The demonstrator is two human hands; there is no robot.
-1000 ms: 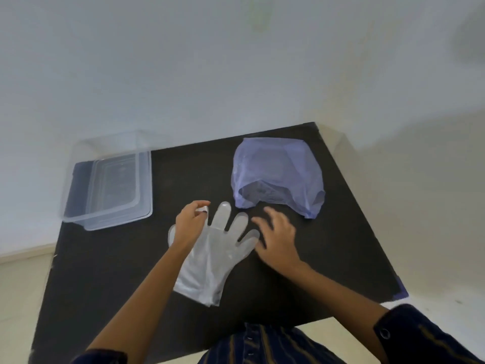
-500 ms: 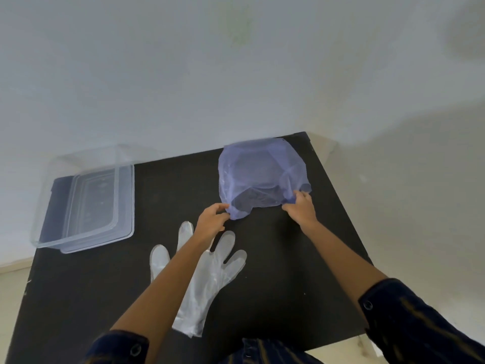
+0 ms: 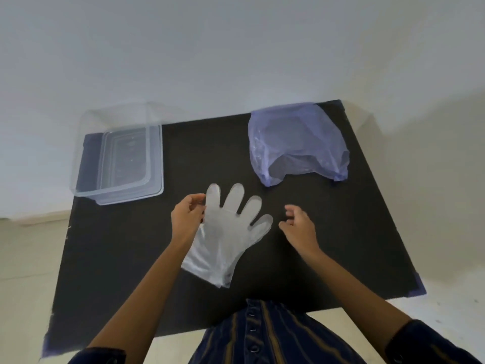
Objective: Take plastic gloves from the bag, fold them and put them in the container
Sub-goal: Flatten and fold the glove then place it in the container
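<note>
Clear glove (image 3: 225,232) lies flat, its thumb hidden behind left hand (image 3: 185,219)

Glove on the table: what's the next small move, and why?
Probably fold it. The glove lies flat and unfolded on the table, the left hand is at its thumb-side edge, and the right hand hovers empty beside its fingers. The container holds no glove yet.
</note>
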